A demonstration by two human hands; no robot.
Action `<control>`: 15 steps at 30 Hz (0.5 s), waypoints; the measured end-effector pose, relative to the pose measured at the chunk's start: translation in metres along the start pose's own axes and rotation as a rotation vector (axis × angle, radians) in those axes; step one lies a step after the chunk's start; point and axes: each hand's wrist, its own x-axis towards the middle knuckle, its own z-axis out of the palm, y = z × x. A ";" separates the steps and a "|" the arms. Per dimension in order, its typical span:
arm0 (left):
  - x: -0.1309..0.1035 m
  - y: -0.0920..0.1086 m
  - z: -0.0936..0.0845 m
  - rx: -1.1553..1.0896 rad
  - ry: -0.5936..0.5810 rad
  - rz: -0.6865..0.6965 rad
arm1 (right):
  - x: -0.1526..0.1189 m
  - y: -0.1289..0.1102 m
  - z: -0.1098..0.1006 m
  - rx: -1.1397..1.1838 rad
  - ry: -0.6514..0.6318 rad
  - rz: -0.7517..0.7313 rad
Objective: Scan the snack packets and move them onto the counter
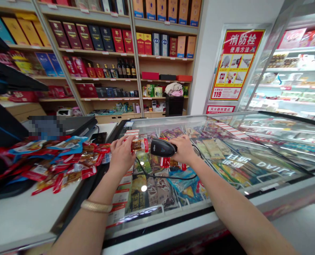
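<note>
My right hand point(184, 150) is wrapped round the grip of a black barcode scanner point(162, 147), its head pointing left. Pinched in my left hand point(121, 154) is a small red snack packet point(140, 144) with brown contents, just left of the scanner head. A black cable point(157, 176) loops beneath both hands over the freezer's glass lid. Under the scanner, another red packet point(170, 163) shows. To the left, a heap of red and blue snack packets point(67, 156) covers part of the white counter point(16, 219).
A chest freezer point(253, 145) with a glass top and bagged goods inside stretches rightward. Behind it are shelves point(99, 51) of boxes and bottles. A dark checkout machine point(3, 124) stands at the left. A red and yellow notice point(234, 65) hangs on the wall.
</note>
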 end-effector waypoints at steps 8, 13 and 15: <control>0.003 0.000 -0.012 -0.105 0.011 -0.196 | -0.004 0.009 0.005 0.020 0.137 0.009; 0.015 -0.046 -0.051 -0.108 0.189 -0.281 | -0.005 0.011 0.007 0.006 0.164 0.013; 0.018 -0.076 -0.074 -0.031 0.200 -0.314 | -0.005 0.011 0.008 -0.009 0.161 0.020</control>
